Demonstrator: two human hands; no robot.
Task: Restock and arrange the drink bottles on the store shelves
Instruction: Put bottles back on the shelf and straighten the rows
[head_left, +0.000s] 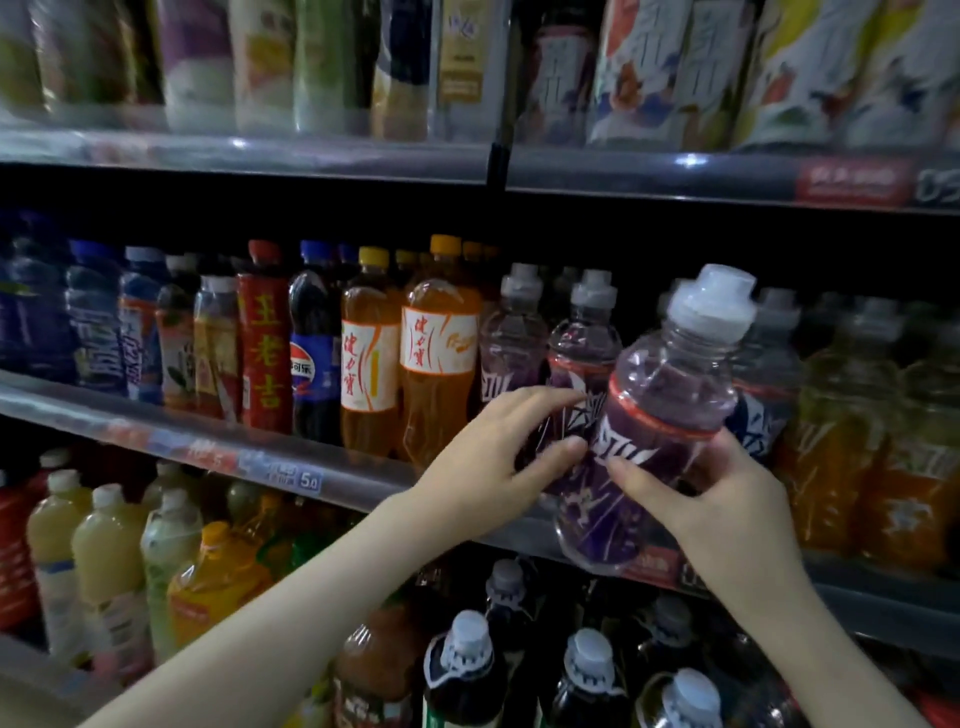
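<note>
A purple drink bottle (660, 415) with a white sport cap is tilted to the right in front of the middle shelf (363, 480). My right hand (711, 499) grips its lower body from the right, thumb across the label. My left hand (498, 457) wraps its fingers round a second purple bottle (582, 353) that stands at the shelf's front, just left of the tilted one. A third purple bottle (511, 338) stands further left.
Orange soda bottles (436, 353), a cola bottle (311, 353) and a red tea bottle (262, 343) fill the middle shelf to the left. Orange-labelled bottles (852, 441) stand at the right. Juice bottles (104, 551) and dark bottles (467, 670) crowd the shelf below. The top shelf (260, 156) holds more drinks.
</note>
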